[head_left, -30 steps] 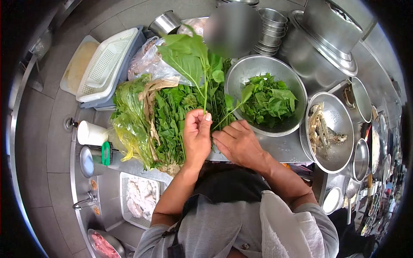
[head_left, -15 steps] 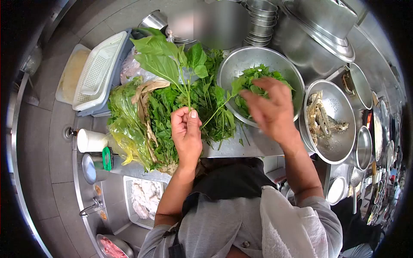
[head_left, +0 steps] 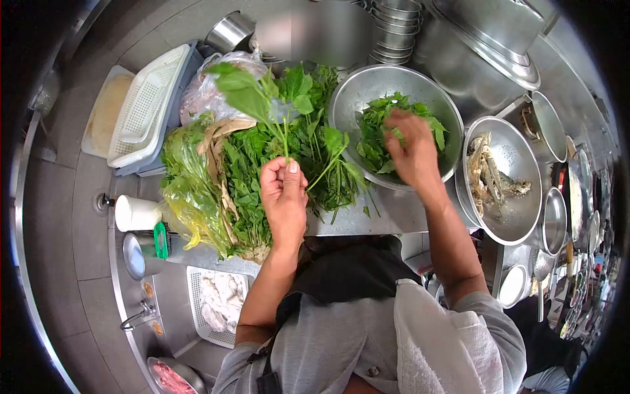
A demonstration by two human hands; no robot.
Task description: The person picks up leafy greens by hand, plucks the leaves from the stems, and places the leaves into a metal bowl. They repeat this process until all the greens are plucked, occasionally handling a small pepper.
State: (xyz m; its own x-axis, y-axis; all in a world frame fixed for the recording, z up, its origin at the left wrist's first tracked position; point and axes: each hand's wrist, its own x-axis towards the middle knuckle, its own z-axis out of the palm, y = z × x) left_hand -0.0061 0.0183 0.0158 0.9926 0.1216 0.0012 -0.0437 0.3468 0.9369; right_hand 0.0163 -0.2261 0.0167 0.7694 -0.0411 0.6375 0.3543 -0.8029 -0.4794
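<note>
In the middle of the frame, the left hand [head_left: 285, 197] is gripping one leafy stem [head_left: 285, 139] between thumb and bent fingers, and the stem is standing up from them while a side stalk is leaning to the right. The right hand [head_left: 415, 150] is reaching over the steel bowl [head_left: 351, 98], right of centre, with its fingers curling over the loose leaves [head_left: 379, 128]; they are blurring, so whether they are pinching or touching any leaf cannot be told. The front rim of the bowl is sitting back from the straight front edge of the counter [head_left: 400, 217], leaving a strip of metal between the two, and the left hand is hovering well apart from the bowl's left rim. One heap of greens [head_left: 252, 174] is spreading behind and left of the left hand, with one yellowish plastic bag [head_left: 187, 197] lying along its left side. Just beside the bowl, one colander [head_left: 518, 154] is holding fish pieces [head_left: 484, 174], too tangled to count. Two white perforated baskets are showing: one upper basket [head_left: 141, 108] at upper left, one sink basket [head_left: 193, 292] at lower left, carrying pale pieces [head_left: 220, 299].
</note>
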